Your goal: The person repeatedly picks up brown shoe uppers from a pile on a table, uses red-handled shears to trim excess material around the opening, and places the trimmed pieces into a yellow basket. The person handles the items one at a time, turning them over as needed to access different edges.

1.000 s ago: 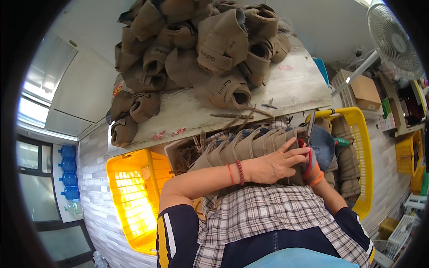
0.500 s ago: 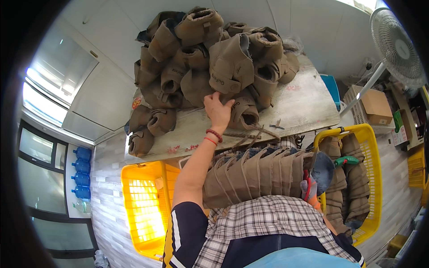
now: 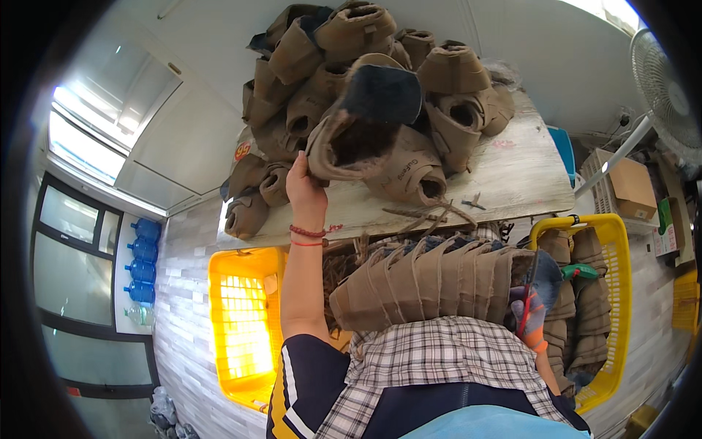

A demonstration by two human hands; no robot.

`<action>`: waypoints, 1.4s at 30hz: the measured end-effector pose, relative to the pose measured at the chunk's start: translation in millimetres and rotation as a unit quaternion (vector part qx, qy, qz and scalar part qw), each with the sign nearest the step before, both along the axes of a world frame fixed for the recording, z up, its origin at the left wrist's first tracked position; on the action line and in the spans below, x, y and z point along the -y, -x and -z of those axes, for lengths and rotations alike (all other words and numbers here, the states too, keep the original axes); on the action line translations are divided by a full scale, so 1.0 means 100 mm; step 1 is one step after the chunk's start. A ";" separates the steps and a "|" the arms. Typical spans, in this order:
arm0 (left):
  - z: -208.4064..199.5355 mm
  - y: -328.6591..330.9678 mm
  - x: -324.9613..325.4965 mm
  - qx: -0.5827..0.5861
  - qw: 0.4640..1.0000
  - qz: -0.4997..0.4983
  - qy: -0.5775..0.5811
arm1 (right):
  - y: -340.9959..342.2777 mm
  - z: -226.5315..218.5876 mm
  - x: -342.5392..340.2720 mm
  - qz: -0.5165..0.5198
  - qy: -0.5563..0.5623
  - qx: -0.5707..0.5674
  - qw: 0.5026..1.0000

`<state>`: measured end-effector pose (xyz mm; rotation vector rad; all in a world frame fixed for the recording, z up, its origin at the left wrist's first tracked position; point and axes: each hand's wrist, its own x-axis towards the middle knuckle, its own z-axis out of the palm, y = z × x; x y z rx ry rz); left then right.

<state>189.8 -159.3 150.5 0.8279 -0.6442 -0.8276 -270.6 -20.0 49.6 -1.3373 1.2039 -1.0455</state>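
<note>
The left hand's fingers (image 3: 301, 161) are closed on the near edge of one brown fabric piece (image 3: 362, 139), raised in front of a heap (image 3: 300, 95) on the desk (image 3: 512, 183), its pieces too overlapped to count. The left arm reaches forward, nearly straight. The gloved right hand (image 3: 533, 311) sits low, curled round one red-handled tool (image 3: 526, 316), beside one nested row (image 3: 431, 282) between two yellow baskets (image 3: 620, 314).

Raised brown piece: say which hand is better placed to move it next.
Probably the left: the left hand grips the brown piece at its edge, while the gloved right hand holds a red-handled tool by the row of pieces.
</note>
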 end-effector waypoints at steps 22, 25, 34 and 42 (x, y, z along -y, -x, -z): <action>-0.18 1.53 -0.49 -0.151 0.932 0.280 -0.173 | -0.44 -0.86 0.47 -0.005 0.240 0.010 0.971; -0.13 2.07 -0.27 -0.122 0.908 0.370 -0.154 | -0.37 -0.72 0.80 0.017 0.270 -0.075 0.960; -0.27 2.37 -0.35 0.466 0.827 0.279 0.147 | 0.67 -0.87 0.80 0.078 0.259 0.274 0.923; 0.43 2.61 -0.64 0.719 0.518 0.397 0.239 | 1.04 -0.66 0.46 0.141 0.161 0.341 0.915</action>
